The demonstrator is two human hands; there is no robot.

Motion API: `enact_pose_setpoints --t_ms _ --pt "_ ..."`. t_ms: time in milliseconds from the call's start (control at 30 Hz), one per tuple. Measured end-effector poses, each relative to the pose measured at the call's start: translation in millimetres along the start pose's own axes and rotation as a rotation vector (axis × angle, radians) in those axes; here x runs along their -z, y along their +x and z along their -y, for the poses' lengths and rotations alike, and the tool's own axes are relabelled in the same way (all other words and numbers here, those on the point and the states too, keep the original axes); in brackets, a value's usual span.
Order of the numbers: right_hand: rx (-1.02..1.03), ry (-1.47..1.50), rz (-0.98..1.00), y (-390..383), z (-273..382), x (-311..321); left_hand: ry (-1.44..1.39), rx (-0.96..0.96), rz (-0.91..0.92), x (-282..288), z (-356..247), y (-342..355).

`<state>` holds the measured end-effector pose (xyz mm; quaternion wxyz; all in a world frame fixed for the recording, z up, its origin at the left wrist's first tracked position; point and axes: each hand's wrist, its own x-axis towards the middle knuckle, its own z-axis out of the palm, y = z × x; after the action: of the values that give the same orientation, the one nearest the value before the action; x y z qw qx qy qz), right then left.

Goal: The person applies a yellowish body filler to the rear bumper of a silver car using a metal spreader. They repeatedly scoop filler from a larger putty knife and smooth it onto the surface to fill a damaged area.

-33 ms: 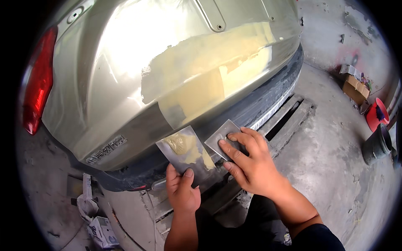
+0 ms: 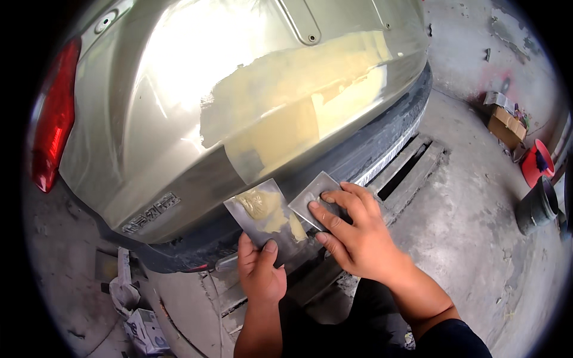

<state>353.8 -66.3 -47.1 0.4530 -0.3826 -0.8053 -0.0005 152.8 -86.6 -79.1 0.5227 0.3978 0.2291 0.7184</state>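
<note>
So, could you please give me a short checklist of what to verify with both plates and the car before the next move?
1. Left hand grip on the larger plate: ok, the thumb lies over the near edge.
2. Yellowish paste on that plate: ok, a lump and a smear are there.
3. Right hand hold on the smaller plate: ok, fingertips press on its upper face.
4. Paste on the smaller plate's underside: cannot tell, that side is hidden.
5. Gap between the plates: cannot tell, their edges look very close.
6. Pale yellow patch on the car dry: cannot tell by sight.
</note>
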Motion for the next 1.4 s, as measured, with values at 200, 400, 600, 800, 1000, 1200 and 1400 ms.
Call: enact_pose_setpoints --t_ms 200,400,600,800,1000,1200,1400 --pt "0.067 0.071 -0.014 3 12 -6 0.071 0.028 0.04 -6 6 -2" --pt "0.065 0.145 0.091 -8 -7 -12 0.361 -0.035 0.098 6 15 3" --pt "-0.115 0.001 -0.21 27 -60 2 0.279 -0.151 0.022 69 6 31" --pt "-0.069 -0.273 -0.246 77 -78 2 0.171 -0.17 0.078 104 17 46" --pt "-0.003 -0.329 -0.298 99 -72 -2 0.184 -0.174 0.103 115 19 45" --pt "0.024 -0.377 -0.283 96 -69 -11 0.215 -0.175 0.1 114 20 44" --pt "0.028 -0.358 -0.327 103 -63 -7 0.199 -0.172 -0.008 97 15 42"
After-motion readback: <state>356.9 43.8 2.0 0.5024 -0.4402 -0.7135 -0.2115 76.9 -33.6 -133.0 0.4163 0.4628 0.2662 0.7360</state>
